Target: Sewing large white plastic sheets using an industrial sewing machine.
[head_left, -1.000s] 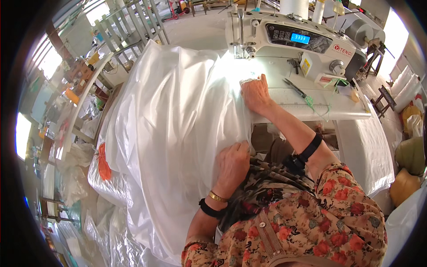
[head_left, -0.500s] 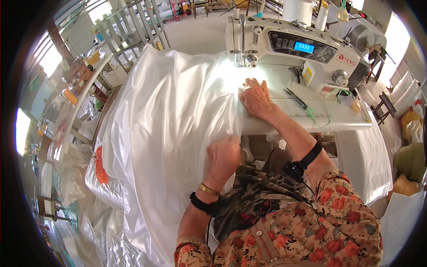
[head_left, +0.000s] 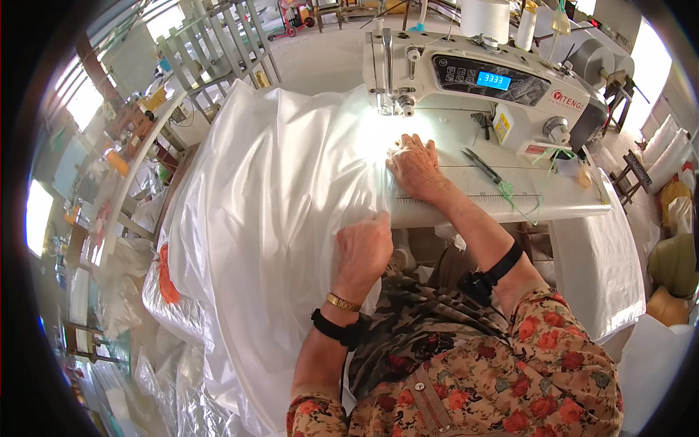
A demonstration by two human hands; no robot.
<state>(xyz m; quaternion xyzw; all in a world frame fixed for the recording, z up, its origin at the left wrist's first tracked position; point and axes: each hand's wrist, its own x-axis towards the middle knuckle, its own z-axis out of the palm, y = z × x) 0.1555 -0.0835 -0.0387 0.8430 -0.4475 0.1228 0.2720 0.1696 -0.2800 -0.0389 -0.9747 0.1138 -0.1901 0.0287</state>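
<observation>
A large sheet of shiny white plastic-like fabric hangs in folds over the left side of the sewing table and down past my lap. My left hand is closed on its right edge, below the table's front edge. Farther forward, my right hand bends its fingers onto the sheet's edge, just in front of the sewing machine's needle area. Strong lamp glare there hides the needle and my fingertips' exact grip. Right of that hand, dark-bladed scissors lie on the tabletop beside a tangle of green thread.
A small dark tool lies under the machine arm. White thread cones stand behind it. Metal racks rise at the back left, with bundled clear plastic lower down. White sheeting hangs off the table's right side.
My left hand has moved slightly forward toward the machine, still closed on the fabric. The right hand stays close to the needle area. The whole view has shifted a little.
</observation>
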